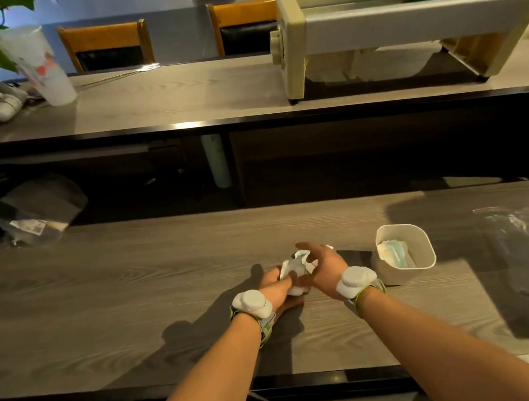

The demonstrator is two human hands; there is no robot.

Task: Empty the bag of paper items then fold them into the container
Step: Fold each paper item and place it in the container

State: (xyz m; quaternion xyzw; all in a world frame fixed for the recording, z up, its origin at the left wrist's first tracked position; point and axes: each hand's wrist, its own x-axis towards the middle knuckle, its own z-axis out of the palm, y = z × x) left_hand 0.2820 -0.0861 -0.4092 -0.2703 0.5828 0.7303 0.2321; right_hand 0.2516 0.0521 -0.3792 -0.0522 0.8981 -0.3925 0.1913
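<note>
While both hands' grips (275, 290) (324, 269) clamp crumpled paper (296, 269), the container (403, 256) (part-filled) stands beside an empty bag (520, 229)

no legible text, cup (37, 68) print unreadable, bag label (29, 226) blurred

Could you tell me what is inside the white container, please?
The container holds a few folded white and light-blue paper items stacked against its left wall. Its near wall hides the bottom, so how many there are cannot be told.
</note>
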